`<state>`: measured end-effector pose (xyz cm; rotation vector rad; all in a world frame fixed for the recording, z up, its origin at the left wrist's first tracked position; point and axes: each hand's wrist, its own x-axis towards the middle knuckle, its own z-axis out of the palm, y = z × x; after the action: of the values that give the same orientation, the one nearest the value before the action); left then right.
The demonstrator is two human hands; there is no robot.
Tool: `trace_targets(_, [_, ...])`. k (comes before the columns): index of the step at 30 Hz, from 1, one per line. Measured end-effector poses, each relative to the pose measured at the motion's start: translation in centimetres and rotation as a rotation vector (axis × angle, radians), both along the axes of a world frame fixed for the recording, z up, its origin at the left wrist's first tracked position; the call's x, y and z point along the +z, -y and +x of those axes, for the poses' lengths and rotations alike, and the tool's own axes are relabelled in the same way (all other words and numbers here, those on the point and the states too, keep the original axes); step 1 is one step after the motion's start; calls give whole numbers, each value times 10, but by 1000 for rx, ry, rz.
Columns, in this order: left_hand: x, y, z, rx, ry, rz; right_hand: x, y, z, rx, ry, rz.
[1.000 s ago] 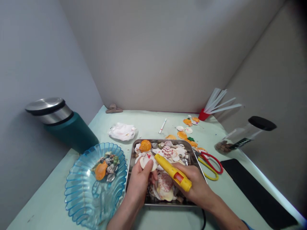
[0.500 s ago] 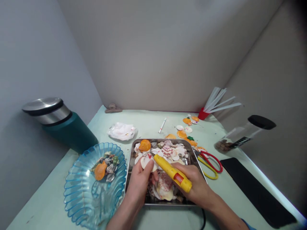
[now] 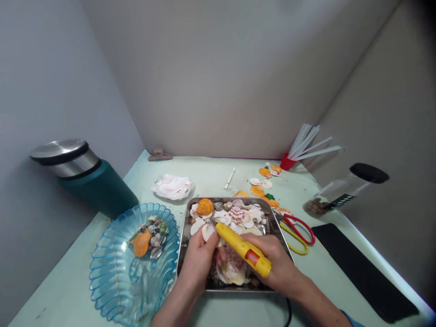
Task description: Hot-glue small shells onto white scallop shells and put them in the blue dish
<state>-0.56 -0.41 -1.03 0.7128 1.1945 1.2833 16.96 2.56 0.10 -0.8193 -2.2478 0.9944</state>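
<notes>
At the lower centre of the frame, over the metal tray (image 3: 183, 247), your left hand (image 3: 199, 255) pinches a white shell (image 3: 207, 231) while your right hand (image 3: 277, 260) grips the yellow tool (image 3: 242, 246); its tip (image 3: 213, 221) could skid onto your left thumb (image 3: 212, 240) if the shell turns.

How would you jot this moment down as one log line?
left hand: holds white shell | right hand: grips yellow tool, tip near white shell | below: metal tray with shells | left: blue bowl
</notes>
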Motion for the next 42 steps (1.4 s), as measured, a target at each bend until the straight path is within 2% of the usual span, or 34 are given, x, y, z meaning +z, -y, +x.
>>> trace_targets(7, [3,0,-1,12,43,10,-1,-2,-1,-93,-48,62])
trace_targets(14, [3,-1,-2,-10,189,-34,-3,-4,-2,-84,-28,39])
trace_targets(24, [1,1,0,-96,58,-35,-3,-2,-1,-52,-28,7])
trace_targets(33, [0,0,-2,21,72,-8,-5,-3,-2,-132,-40,61])
trace_targets(42, [0,1,-3,46,108,-9,-5,-4,-1,-97,-21,40])
